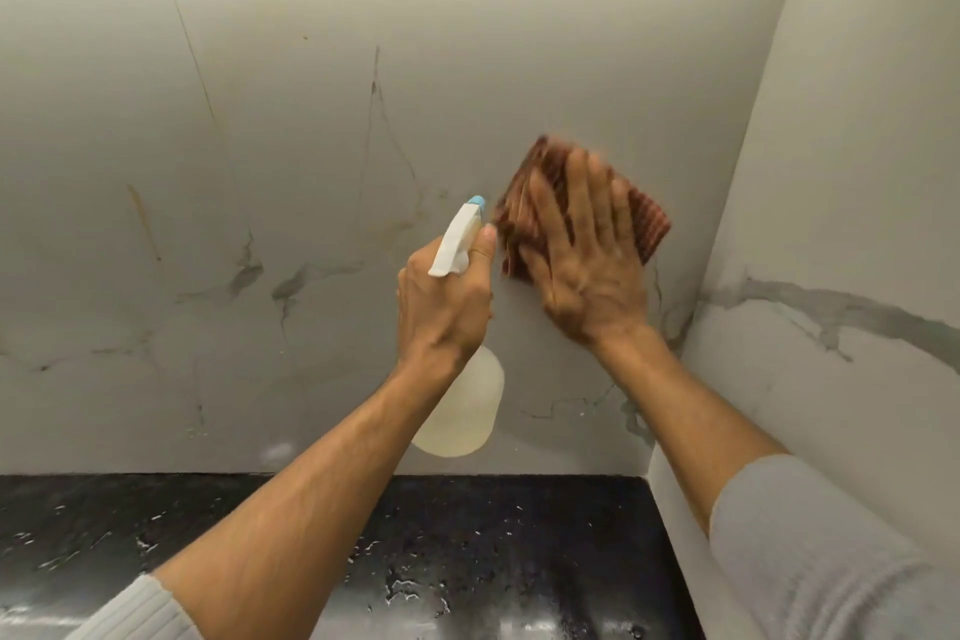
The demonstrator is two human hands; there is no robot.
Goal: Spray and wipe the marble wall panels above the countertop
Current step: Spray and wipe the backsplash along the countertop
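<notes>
A cloth (649, 229) is pressed flat under the right fingers (582, 203) against the back wall panel (311, 120). A spray bottle (462, 411) is held just left of them, nozzle toward the cloth. The side panel (857, 172) stands to their right; the desk (493, 535) lies below.

Home kitchen or similar fitted counter nook, by the look of it. Pale marble wall panels (311, 172) with grey and rust veining, meeting at an inside corner with a second veined panel (831, 224) on the right. Below, a black stone countertop (519, 535) flecked white, glossy, butted straight against the panels — typical backsplash arrangement. Household cleaning gear in use: plastic spray bottle (462, 411) with white trigger and blue nozzle, ribbed reddish-brown cloth (647, 224) flat against the wall. No appliances or cupboards in frame — room type not certain beyond that.
</notes>
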